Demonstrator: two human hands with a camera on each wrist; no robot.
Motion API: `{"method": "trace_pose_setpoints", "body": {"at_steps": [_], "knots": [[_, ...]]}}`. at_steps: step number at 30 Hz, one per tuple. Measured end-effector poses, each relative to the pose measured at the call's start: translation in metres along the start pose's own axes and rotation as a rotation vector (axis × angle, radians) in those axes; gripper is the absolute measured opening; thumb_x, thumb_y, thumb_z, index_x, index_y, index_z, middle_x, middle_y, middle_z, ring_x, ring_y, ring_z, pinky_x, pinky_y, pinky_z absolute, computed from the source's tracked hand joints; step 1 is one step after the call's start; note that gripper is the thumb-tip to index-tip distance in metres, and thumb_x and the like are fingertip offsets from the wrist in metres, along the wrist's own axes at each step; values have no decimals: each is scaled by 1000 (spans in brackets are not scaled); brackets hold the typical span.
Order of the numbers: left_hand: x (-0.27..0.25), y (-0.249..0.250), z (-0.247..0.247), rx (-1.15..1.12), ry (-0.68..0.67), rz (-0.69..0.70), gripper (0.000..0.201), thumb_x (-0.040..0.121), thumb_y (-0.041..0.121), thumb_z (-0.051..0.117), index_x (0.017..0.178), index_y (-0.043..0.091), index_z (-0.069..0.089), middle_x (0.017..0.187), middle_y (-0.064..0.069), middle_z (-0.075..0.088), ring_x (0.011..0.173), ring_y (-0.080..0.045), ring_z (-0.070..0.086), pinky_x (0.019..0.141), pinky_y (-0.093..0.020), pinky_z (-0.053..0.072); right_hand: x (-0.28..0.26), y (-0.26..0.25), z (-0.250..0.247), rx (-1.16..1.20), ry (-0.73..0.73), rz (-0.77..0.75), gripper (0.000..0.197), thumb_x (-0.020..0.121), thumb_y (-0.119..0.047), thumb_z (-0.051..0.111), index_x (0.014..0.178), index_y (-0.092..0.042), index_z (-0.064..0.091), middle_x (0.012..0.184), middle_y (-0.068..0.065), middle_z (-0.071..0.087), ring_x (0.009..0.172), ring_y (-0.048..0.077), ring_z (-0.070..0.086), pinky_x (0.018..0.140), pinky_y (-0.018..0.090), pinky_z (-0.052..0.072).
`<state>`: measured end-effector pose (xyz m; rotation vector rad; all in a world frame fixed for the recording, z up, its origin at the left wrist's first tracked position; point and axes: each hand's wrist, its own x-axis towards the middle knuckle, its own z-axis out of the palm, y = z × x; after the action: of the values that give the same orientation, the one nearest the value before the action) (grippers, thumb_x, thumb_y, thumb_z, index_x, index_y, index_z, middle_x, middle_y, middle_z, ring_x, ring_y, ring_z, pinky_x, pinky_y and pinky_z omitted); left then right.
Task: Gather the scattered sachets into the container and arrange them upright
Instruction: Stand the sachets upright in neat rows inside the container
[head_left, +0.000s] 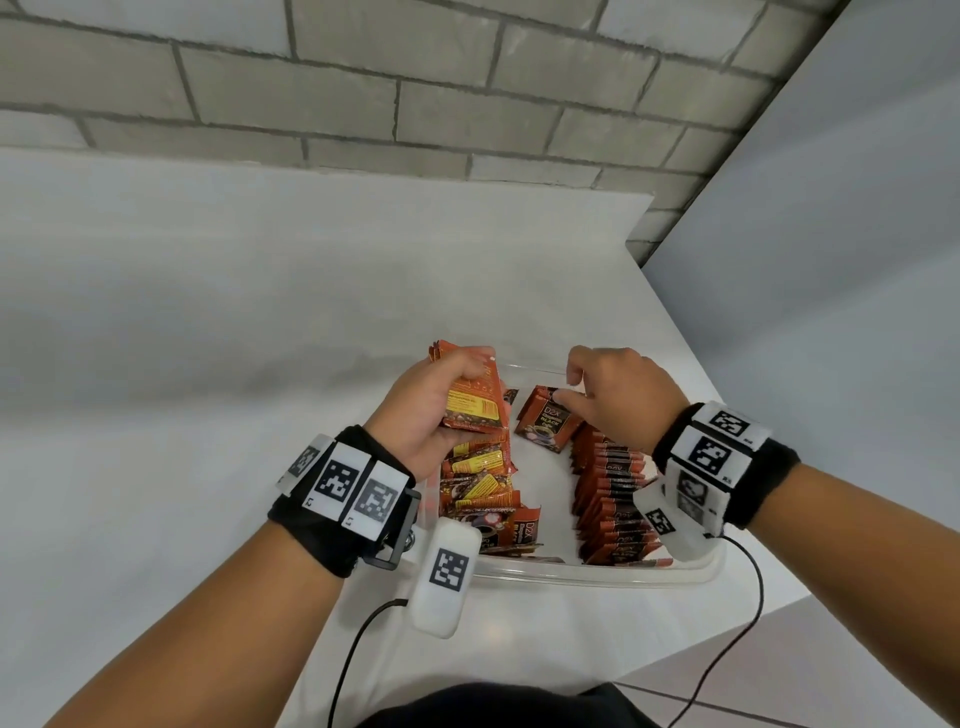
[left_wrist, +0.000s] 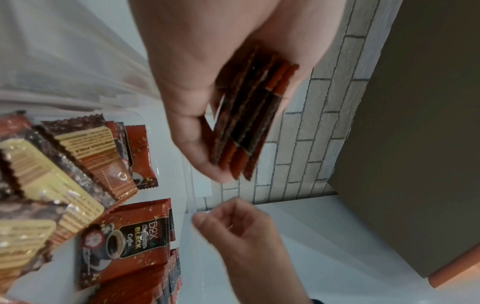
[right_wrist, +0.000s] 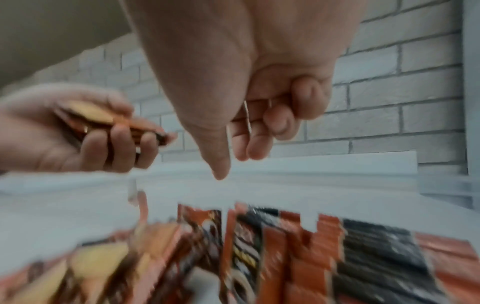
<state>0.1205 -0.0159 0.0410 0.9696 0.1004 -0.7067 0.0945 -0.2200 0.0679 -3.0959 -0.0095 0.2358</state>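
Observation:
A clear plastic container (head_left: 571, 574) stands on the white table. Along its right side, a row of red-and-black coffee sachets (head_left: 613, 493) stands on edge. A loose heap of sachets (head_left: 483, 483) lies on its left side. My left hand (head_left: 467, 384) is over the container's far left corner and grips a small stack of sachets (left_wrist: 246, 115). A single sachet (head_left: 548, 423) leans face up in the middle. My right hand (head_left: 569, 387) hovers over its top edge, thumb (right_wrist: 221, 172) extended and fingers partly curled, holding nothing. The right wrist view is blurred.
The table (head_left: 208, 338) stretches wide to the left. A grey brick wall (head_left: 363, 78) backs it. The table's edge (head_left: 748, 592) runs close by the container's right side, with a pale wall panel (head_left: 831, 260) beyond it. Wrist-camera cables (head_left: 353, 649) hang over the near table.

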Motion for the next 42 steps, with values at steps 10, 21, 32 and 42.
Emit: {"method": "trace_pose_setpoints", "body": {"at_steps": [10,21,32,42], "knots": [[-11,-5,24,103,-201,46,38,74,17,65,111,9,62,94,-12,71,80,-24,70,65,-37,59,-31,-15,-32,973,-36,-60,30,80,-14,73,105,-25,61,83,5,65,72,21,60,74,33,51],[-9,-5,31,35,-106,48,28,84,-3,55,111,3,61,103,-20,67,89,-30,66,80,-42,54,-51,-9,-21,692,3,-240,32,71,-19,82,91,-37,63,99,-10,50,96,0,48,83,10,37],[-5,-7,26,121,-168,76,35,80,-11,58,106,12,63,92,-12,71,82,-26,68,67,-36,58,-22,-8,-33,892,-48,-32,27,86,-18,68,105,-34,58,93,2,67,90,30,65,84,45,53],[-4,-5,19,77,-128,132,40,79,-13,59,111,10,61,95,-16,67,80,-27,67,71,-39,56,-12,-33,-39,977,-7,-18,40,89,-10,62,122,-31,53,104,-1,58,84,16,62,75,30,52]]}}
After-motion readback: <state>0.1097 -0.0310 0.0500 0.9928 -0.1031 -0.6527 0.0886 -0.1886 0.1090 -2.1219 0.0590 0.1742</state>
